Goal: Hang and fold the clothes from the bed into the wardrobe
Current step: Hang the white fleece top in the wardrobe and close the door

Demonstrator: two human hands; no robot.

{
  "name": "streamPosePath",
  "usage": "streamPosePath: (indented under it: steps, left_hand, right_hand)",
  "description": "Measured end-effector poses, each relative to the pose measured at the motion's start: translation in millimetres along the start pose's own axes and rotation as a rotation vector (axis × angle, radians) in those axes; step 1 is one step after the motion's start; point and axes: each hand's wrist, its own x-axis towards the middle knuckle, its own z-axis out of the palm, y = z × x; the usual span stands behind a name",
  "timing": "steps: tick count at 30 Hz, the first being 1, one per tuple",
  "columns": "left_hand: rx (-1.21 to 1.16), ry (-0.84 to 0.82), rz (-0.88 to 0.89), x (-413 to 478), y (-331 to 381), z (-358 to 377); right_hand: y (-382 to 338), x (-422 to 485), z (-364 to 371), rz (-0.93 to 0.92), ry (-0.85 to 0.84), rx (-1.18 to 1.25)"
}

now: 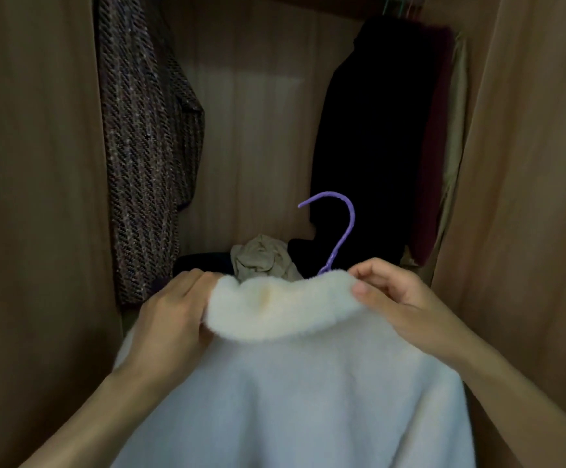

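Holding the fleece coat on its purple hanger before the wardrobe; collar ends are pinched by left hand and right hand, fingers closed; soft, probably bulky; the hook above the fingertips is best gripped.

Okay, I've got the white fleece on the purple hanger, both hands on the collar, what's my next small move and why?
Probably lift the fleece so the purple hanger hook rises toward the rail at the top right. Both the left hand and right hand grip the collar, and the hook stands free in the gap between the tweed coat and dark garments.
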Motion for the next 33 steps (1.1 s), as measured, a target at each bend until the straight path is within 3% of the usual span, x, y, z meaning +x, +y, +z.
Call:
streamPosePath:
  steps: [2,5,9,13,17,28,33]
  left_hand:
    - [-0.003,0.019,-0.005,1.2,-5.9,8.2]
    - [-0.012,0.036,-0.001,5.7,-18.9,20.3]
    - [-0.087,-0.005,-0.060,31.2,-27.9,40.7]
    - [-0.109,-0.186,-0.035,75.6,-36.4,63.3]
    - [-0.207,-0.299,-0.034,95.7,-37.5,80.0]
    - [-0.315,-0.121,-0.246,132.6,-76.3,148.9]
    - [-0.232,-0.044,-0.108,161.2,-110.9,163.5]
  right_hand:
    - [8.8,10.0,-2.0,0.058,-0.091,0.012]
    - [30.0,24.5,-2.9,0.056,-0.096,-0.074]
    - [63.2,48.0,-2.4,-0.091,0.140,-0.194]
    - [91.3,74.1,-16.0,-0.187,0.417,-0.303]
    - [112.9,98.4,-28.2,-0.259,0.527,-0.356]
    - [149.8,161.0,-40.4,-0.335,0.523,-0.459]
    - [160.6,198.9,-46.3,-0.391,0.495,-0.502]
